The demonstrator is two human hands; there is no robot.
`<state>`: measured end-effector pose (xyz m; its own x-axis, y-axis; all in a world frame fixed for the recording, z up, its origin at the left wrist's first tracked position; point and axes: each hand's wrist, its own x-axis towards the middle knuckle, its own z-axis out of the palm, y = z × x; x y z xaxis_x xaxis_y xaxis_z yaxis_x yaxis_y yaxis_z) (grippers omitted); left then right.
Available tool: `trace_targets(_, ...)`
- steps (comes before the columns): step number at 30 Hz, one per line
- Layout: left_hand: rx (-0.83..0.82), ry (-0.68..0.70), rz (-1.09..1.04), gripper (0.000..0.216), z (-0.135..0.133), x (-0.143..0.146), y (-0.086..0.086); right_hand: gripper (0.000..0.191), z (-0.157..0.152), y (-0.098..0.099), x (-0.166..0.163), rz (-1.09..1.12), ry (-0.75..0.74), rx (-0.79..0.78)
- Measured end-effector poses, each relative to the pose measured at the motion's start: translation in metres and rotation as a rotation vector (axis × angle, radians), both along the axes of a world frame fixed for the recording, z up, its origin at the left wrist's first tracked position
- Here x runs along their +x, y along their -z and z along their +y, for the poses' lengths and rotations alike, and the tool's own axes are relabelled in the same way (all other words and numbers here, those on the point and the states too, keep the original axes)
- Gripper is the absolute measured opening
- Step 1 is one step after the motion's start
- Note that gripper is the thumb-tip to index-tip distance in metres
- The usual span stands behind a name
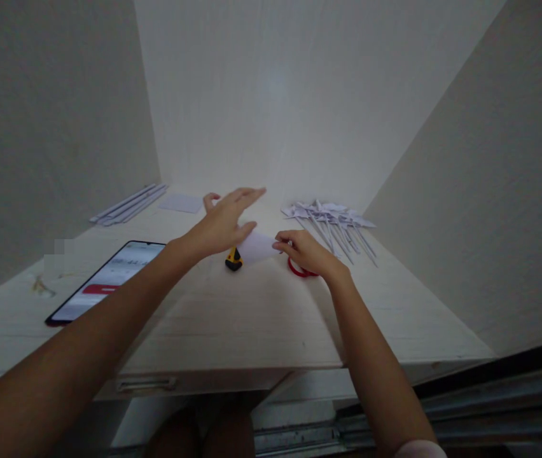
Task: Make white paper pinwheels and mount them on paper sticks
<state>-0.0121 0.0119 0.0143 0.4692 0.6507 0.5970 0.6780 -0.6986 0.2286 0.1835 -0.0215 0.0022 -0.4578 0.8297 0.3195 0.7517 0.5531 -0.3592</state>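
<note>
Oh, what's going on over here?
A person is handling a piece of white paper above a table. Their right hand pinches one end; the left hand is spread at the other, though whether it touches is hard to tell. A yellow-and-black tool lies close by. A phone lies to the left, and paper pieces with thin sticks lie to the right.

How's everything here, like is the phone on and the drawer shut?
White paper: pinched by right hand
Left hand: open
Phone: face up, screen lit
Drawer: looks shut
Yellow-black tool: partly hidden
Red loop: partly hidden
Rolled sticks: lying together
Small sheet: flat
Paper-topped sticks: piled
</note>
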Motion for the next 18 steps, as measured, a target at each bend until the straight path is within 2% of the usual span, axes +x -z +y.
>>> trace_targets(2,-0.031,0.16,0.291,0.026,-0.009,0.009,-0.001,0.022,-0.002,0.0,-0.001,-0.02,-0.028,0.026)
trace_targets(3,-0.072,0.175,0.38,0.026,-0.012,0.014,-0.001,0.022,-0.003,0.0,0.0,-0.016,-0.029,0.046)
trace_targets(5,-0.136,0.162,0.39,0.028,-0.012,0.022,0.004,0.022,-0.004,0.0,0.006,0.004,0.009,0.09)
trace_targets(6,-0.158,0.16,0.317,0.028,-0.011,0.024,0.008,0.023,-0.005,0.001,0.012,0.001,0.069,0.106)
trace_targets(8,-0.195,0.179,0.08,0.025,-0.006,0.024,0.015,0.026,-0.007,0.005,0.025,-0.063,0.296,0.113)
trace_targets(10,-0.248,0.202,-0.159,0.027,-0.002,0.019,0.022,0.028,-0.01,0.012,0.037,-0.231,0.577,0.03)
trace_targets(11,-0.278,0.215,-0.252,0.031,-0.001,0.017,0.025,0.029,-0.012,0.016,0.041,-0.304,0.66,-0.043)
trace_targets(14,-0.354,0.299,-0.416,0.035,-0.001,0.011,0.028,0.029,-0.015,0.03,0.04,-0.411,0.687,-0.202)
trace_targets(18,-0.333,0.377,-0.501,0.017,-0.006,0.009,0.026,0.024,-0.013,0.039,0.024,-0.401,0.677,-0.205)
